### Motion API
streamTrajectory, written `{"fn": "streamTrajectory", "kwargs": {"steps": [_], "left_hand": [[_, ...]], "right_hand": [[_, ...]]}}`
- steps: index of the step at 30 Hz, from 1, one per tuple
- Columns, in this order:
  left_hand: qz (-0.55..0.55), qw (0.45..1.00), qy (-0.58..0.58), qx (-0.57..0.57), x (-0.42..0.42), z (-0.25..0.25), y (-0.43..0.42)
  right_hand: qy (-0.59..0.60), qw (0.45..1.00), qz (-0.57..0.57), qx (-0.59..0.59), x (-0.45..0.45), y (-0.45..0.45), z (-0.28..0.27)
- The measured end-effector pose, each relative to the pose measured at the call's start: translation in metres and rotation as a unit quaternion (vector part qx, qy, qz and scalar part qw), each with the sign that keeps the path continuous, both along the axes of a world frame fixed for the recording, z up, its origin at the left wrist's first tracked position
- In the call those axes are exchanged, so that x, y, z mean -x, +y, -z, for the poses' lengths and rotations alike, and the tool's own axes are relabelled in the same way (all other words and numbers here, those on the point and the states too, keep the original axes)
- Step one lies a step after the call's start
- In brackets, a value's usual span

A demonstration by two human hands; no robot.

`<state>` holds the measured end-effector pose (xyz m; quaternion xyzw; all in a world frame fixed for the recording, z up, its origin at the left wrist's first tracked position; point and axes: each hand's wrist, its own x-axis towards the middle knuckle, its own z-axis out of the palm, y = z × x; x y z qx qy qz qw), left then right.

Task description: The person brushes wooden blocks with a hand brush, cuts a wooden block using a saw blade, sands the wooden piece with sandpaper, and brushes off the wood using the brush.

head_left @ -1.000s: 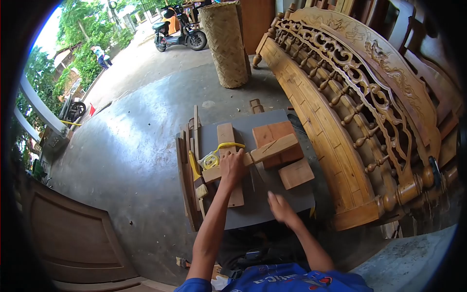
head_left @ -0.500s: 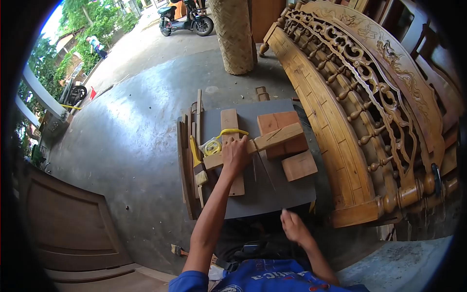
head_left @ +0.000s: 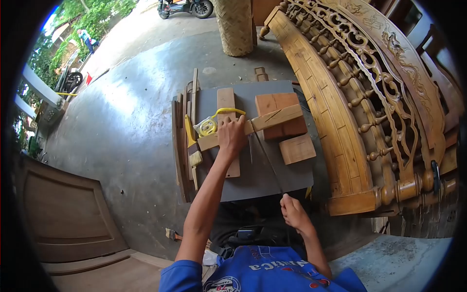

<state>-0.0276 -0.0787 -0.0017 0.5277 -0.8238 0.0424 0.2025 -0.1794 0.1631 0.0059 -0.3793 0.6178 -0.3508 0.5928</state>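
Change over the last second: my right hand [head_left: 294,212] has drawn back nearer my body, and a greater length of the saw blade [head_left: 268,159] shows on the near side of the wooden bar [head_left: 277,117]; I read this as the near end of a stroke. Right fingers are closed around the tool's near end, handle hidden in the fist. My left hand [head_left: 232,135] stays curled over the bar, left of the blade, pressing it where it crosses the long plank [head_left: 226,98]; bar looks steady. It lies across the tabletop [head_left: 258,187], right part over the red-brown block [head_left: 275,102]. Cut depth: cannot tell. Tape measure [head_left: 208,127] sits just left of the left hand
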Motion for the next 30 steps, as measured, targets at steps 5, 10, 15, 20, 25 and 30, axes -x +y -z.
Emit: {"fn": "streamTrajectory", "kwargs": {"steps": [5, 10, 15, 20, 25, 30], "left_hand": [[0.005, 1.000, 0.001, 0.029, 0.000, 0.004, 0.006], [0.008, 1.000, 0.001, 0.010, -0.001, -0.001, 0.006], [0.011, 1.000, -0.003, 0.015, -0.001, 0.005, 0.002], [0.002, 0.999, -0.023, 0.040, 0.001, -0.001, 0.014], [0.002, 0.992, -0.020, 0.124, 0.000, 0.010, 0.016], [-0.001, 0.991, -0.027, 0.129, 0.000, 0.010, 0.017]], "right_hand": [[0.080, 0.985, 0.006, 0.153, -0.018, -0.086, 0.022], [0.101, 0.986, 0.046, 0.125, -0.038, -0.140, 0.009], [0.094, 0.993, 0.011, 0.065, -0.013, -0.014, 0.027], [0.160, 0.985, -0.008, 0.066, -0.008, -0.009, 0.005], [0.171, 0.971, 0.018, 0.166, -0.031, -0.145, 0.022], [0.062, 0.995, 0.039, 0.065, -0.034, -0.185, 0.021]]}}
